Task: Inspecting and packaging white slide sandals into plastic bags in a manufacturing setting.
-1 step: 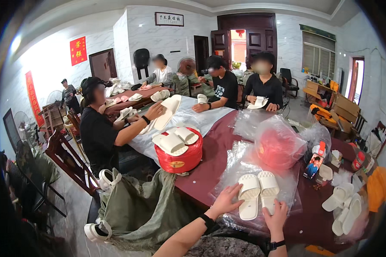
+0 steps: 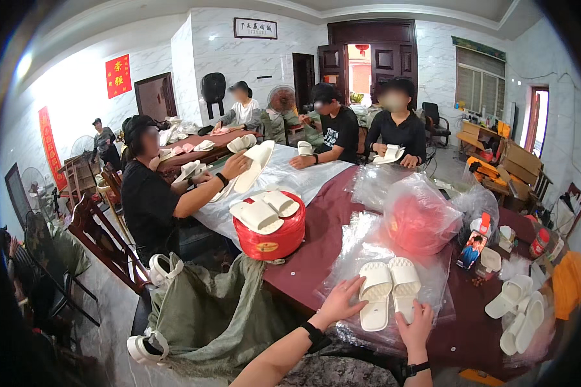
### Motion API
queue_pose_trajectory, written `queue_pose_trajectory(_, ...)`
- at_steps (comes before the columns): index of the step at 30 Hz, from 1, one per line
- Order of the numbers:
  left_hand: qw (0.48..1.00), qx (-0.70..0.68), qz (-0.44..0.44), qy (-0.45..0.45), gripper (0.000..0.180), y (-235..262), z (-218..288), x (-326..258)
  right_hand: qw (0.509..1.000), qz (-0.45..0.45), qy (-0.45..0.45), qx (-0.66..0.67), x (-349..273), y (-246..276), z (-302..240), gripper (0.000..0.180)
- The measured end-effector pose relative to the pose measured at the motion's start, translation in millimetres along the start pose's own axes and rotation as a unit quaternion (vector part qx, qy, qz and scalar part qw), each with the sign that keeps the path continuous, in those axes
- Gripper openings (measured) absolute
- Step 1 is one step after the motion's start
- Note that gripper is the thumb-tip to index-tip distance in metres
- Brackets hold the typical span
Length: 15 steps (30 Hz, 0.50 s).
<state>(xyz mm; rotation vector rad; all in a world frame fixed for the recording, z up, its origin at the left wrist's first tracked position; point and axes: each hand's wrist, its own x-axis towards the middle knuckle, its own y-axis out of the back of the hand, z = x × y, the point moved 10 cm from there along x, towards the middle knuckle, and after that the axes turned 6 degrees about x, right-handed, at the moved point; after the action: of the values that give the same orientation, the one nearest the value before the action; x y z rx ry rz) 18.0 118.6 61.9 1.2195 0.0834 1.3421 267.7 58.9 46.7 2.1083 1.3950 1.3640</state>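
Observation:
A pair of white slide slippers lies side by side on clear plastic bags [image 2: 348,258], toes pointing away from me. My left hand [image 2: 341,302] grips the outer edge of the left slipper [image 2: 375,316], fingers near its strap and thumb lower down. The heel end of the right slipper [image 2: 405,297] is held by my right hand [image 2: 418,321], with the thumb on its inner side. Part of that heel is hidden by my fingers. Both slippers have broad straps and textured footbeds showing at the toes.
A red twine roll [image 2: 268,242] carries more white slippers [image 2: 259,216]. Another red roll [image 2: 419,222] sits under clear plastic. More slippers [image 2: 523,316], a phone [image 2: 472,250] and a tub [image 2: 490,260] stand right. A green sack [image 2: 206,316] hangs left. Several co-workers handle slippers across the table.

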Motion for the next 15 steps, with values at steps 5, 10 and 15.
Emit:
queue_pose_trajectory(5, 1.000, 0.003, 0.002, 0.001, 0.075, 2.5, 1.0, -2.0, 1.000, -0.013, 0.000, 0.001, 1.7, -2.0, -0.2, 0.065)
queue_pose_trajectory(10, 1.000, 0.000, 0.004, 0.000, 0.075, -0.4, 3.9, -4.1, 1.000, -0.022, -0.009, -0.004, -0.1, 0.6, -0.4, 0.066)
queue_pose_trajectory(15, 1.000, -0.011, -0.023, 0.007, 0.073, -7.9, 7.0, 2.3, 1.000, 0.008, 0.014, -0.005, -6.3, 9.4, 7.1, 0.063)
